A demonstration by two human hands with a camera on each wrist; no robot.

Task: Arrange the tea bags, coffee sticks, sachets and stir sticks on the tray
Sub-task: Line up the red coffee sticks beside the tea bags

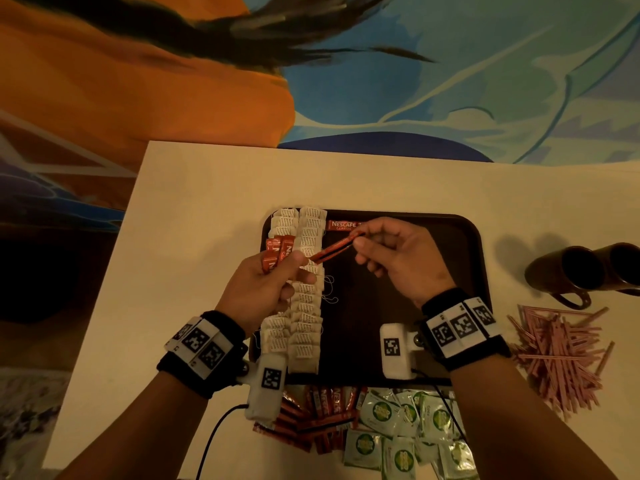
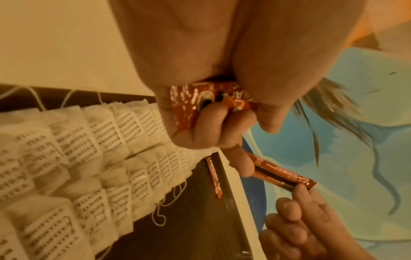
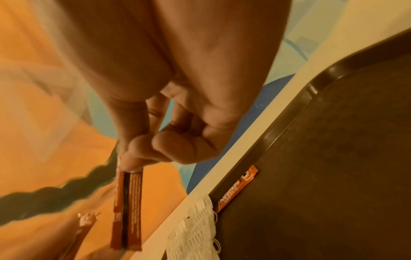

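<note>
A dark tray [image 1: 474, 258] lies on the pale table, with two rows of white tea bags [image 1: 306, 299] down its left side and one red coffee stick [image 1: 343, 225] flat at its far edge. My left hand [image 1: 273, 275] grips a bunch of red coffee sticks [image 1: 275, 254] above the tea bags. One more red coffee stick [image 1: 334, 249] spans between both hands: my right hand [image 1: 360, 239] pinches its far end, the left thumb holds its near end. In the left wrist view the bunch [image 2: 200, 100] sits in my curled fingers; the spanning stick [image 3: 128, 209] hangs from my right fingertips.
Loose red coffee sticks [image 1: 318, 420] and green sachets [image 1: 408, 431] lie at the table's near edge. A heap of pink stir sticks [image 1: 557, 355] sits right of the tray, with two dark mugs [image 1: 588, 268] behind it. A black cable [image 1: 211, 441] runs off the near edge.
</note>
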